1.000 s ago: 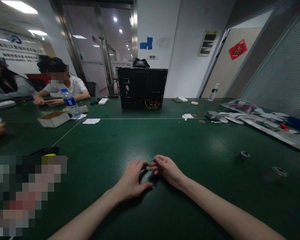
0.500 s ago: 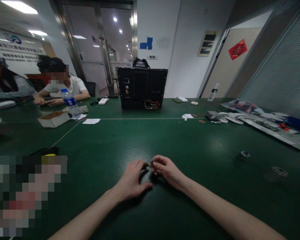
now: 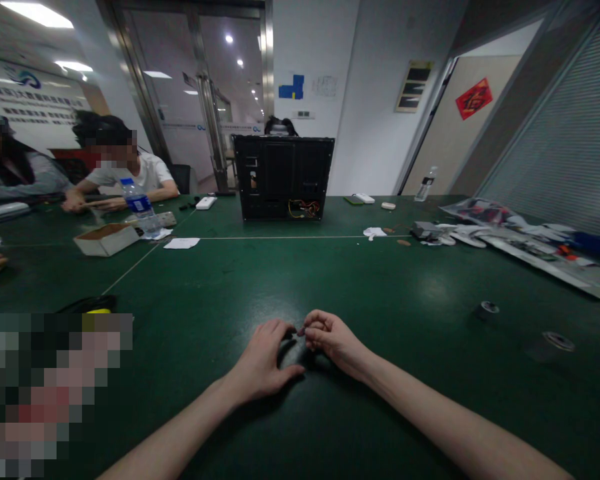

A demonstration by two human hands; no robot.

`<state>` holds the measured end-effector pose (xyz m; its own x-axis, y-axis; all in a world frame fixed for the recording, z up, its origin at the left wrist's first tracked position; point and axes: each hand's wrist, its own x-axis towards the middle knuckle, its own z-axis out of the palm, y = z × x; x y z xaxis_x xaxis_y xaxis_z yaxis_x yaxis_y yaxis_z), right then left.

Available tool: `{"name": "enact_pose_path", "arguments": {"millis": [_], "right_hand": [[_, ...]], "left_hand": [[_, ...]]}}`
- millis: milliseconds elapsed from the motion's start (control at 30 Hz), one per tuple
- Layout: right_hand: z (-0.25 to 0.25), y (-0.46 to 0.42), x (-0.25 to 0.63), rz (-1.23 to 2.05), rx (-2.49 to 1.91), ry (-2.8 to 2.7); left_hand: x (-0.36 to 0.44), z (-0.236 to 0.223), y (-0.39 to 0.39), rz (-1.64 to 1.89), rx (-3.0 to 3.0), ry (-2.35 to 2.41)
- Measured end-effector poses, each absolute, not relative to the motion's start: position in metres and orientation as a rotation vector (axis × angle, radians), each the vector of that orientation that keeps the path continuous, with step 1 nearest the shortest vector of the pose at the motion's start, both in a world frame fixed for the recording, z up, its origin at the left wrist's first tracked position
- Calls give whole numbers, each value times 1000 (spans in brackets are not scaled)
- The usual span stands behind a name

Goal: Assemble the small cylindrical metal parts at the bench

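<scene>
My left hand [image 3: 264,360] rests on the green table [image 3: 260,273], thumb and fingers spread wide apart with nothing between them. Close to its fingertips is my right hand [image 3: 330,339], its thumb and fingers pinched together. A tiny dark spot shows at the right fingertips, too small to name. The tips of both hands nearly meet, and I cannot tell whether they touch. To the right of my hands, two small cylinders stand on the table: a dark one [image 3: 488,309] and a nearer one with a metallic rim [image 3: 558,343].
A black open-backed case [image 3: 284,177] with wires stands at the far side. On the left are a white box [image 3: 106,241], a water bottle [image 3: 139,203] and seated people. A tray of parts [image 3: 540,257] lies at right. The lower left corner is pixelated.
My right fingers have shifted slightly, so the pinch now shows a little more of the dark spot. My left hand has stayed in place. At far left, another person's hand shows more.
</scene>
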<state>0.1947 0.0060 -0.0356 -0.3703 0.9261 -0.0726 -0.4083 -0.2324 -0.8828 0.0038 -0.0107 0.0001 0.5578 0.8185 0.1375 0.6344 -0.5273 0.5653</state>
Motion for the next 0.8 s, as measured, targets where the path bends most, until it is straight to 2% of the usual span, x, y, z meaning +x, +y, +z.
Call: {"name": "enact_pose_path", "arguments": {"millis": [333, 467, 633, 800], "right_hand": [[-35, 6, 196, 1767, -789, -1016], [-32, 6, 197, 1671, -863, -1142], [-1, -3, 222, 1082, -1153, -1640], [12, -22, 304, 377, -1555, -1733]], "left_hand": [[4, -5, -9, 569, 2342, 1161], [4, -3, -10, 549, 2325, 1171], [3, 0, -9, 526, 2310, 1164], [1, -1, -9, 498, 2287, 1164]]}}
